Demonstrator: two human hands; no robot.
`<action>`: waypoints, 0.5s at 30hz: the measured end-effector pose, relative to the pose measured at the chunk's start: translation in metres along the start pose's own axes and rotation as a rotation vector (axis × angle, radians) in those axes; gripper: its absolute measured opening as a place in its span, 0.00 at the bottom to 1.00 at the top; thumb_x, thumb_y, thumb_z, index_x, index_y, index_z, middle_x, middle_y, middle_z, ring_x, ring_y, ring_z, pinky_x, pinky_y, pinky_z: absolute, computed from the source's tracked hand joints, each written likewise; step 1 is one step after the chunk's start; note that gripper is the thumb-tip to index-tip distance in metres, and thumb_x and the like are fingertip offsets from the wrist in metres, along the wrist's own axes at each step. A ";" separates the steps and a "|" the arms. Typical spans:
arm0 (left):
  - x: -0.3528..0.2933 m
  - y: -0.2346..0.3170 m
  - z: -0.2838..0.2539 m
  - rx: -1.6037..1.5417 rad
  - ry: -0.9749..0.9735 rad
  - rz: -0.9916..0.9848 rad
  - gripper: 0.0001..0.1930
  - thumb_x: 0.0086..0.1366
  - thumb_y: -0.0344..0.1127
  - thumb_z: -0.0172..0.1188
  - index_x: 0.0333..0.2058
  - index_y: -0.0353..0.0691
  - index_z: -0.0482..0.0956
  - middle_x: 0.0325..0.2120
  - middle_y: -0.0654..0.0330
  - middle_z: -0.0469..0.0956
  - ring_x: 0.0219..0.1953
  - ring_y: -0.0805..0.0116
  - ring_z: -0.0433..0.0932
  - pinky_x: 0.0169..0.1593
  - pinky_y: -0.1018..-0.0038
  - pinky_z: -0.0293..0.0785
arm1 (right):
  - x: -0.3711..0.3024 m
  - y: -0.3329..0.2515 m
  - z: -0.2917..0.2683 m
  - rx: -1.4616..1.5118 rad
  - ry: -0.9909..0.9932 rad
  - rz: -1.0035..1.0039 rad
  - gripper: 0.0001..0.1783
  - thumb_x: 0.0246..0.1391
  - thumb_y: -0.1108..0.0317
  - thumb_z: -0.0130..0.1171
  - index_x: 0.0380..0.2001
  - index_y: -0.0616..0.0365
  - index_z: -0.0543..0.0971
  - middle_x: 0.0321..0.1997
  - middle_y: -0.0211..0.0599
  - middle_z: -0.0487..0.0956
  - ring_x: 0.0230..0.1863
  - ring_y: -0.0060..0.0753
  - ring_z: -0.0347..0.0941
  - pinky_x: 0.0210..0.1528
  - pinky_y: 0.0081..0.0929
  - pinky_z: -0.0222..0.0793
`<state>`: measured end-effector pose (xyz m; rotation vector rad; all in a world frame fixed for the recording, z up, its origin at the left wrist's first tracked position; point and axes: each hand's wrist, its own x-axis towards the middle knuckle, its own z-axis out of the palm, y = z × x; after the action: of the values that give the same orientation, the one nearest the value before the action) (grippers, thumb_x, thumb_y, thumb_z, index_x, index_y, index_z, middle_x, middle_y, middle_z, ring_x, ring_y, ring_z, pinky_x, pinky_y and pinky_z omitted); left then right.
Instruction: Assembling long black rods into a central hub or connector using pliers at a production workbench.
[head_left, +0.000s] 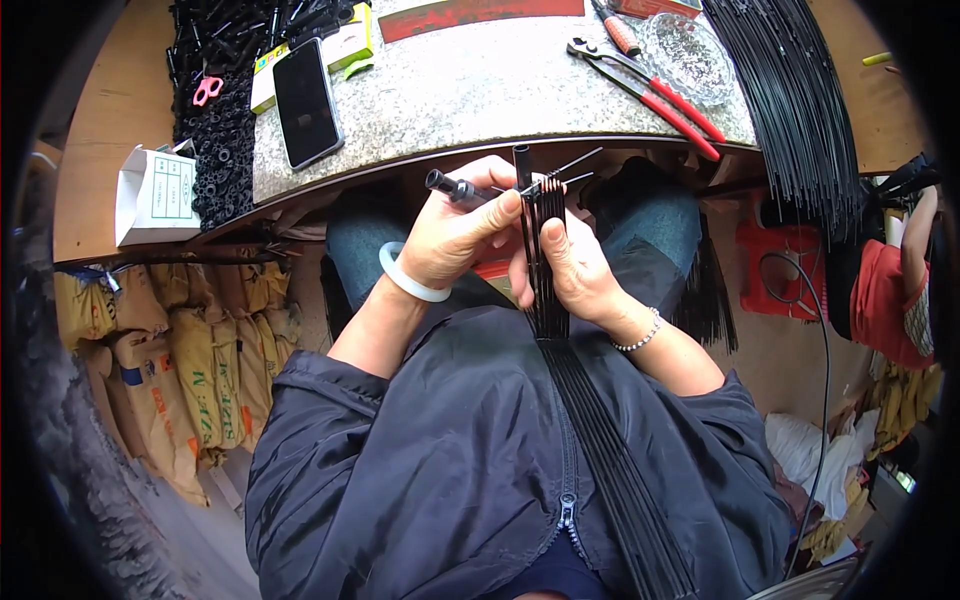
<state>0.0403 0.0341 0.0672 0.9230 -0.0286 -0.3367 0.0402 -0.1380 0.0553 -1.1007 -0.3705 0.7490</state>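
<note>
Glossy black, a hollow tube (437, 181) pointed toward ten o'clock out of the left hand (447, 230), whose grip, partly hidden, was clamped around it. Near the centre, slender rods (551, 295) stretched from twelve toward five o'clock, far ends cut off, the right hand (583, 272) clasping them.

Speckled pale slab (480, 90) between brown wooden surfaces (125, 90), greyish floor (795, 370) below.

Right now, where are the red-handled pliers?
In the head view, the red-handled pliers lie at the upper right on the speckled slab, beside the clear glass dish.
</note>
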 end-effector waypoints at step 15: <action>0.001 -0.007 -0.011 -0.059 0.015 -0.006 0.09 0.62 0.33 0.61 0.39 0.40 0.73 0.30 0.68 0.77 0.26 0.83 0.72 0.27 0.87 0.63 | 0.015 0.004 -0.007 -0.151 0.339 -0.454 0.59 0.43 0.76 0.67 0.67 0.54 0.36 0.57 0.43 0.60 0.47 0.27 0.67 0.51 0.26 0.69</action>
<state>0.0413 0.0384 0.0552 0.8672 -0.0015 -0.3347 0.0533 -0.1313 0.0476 -1.2047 -0.3726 0.1298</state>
